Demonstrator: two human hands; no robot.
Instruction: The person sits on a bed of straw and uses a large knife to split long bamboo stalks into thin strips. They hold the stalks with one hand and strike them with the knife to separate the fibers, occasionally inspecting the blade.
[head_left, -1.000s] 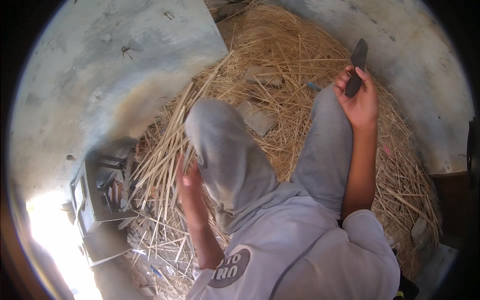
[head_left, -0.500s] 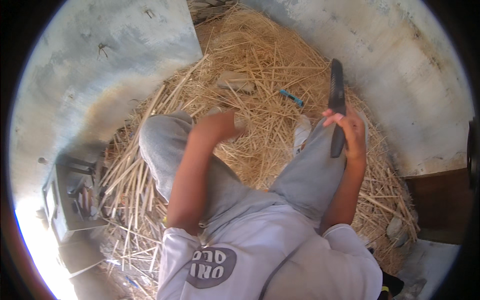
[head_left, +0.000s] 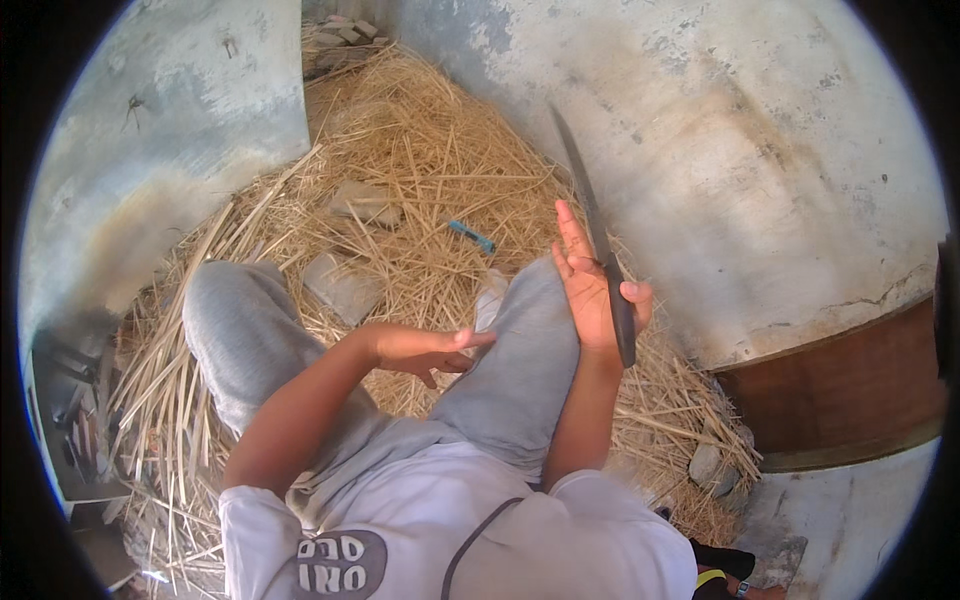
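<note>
Long dark metal blade (head_left: 590, 225), stiff and sharp-edged, is pinched at its near handle end by the right hand (head_left: 592, 290). Grip there, never the edge. Left hand (head_left: 425, 350) hovers spread and empty above the straw (head_left: 430, 170).

Dark grey, long-bladed metal knife (head_left: 598, 250). Golden-yellow dry straw heap (head_left: 420, 170). Pale grey trousers (head_left: 240, 340), lighter grey shirt with a dark oval patch (head_left: 345, 565). Small bright-blue plastic piece (head_left: 471, 237) among stalks. Reddish-brown curved wooden band (head_left: 840, 390). Mottled grey-white concrete wall (head_left: 760, 160).

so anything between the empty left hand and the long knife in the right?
Nothing visible. The left hand hangs open over the grey-trousered knee, and the gap across to the right hand gripping the knife is bare. Straw lies beyond, not between.
</note>
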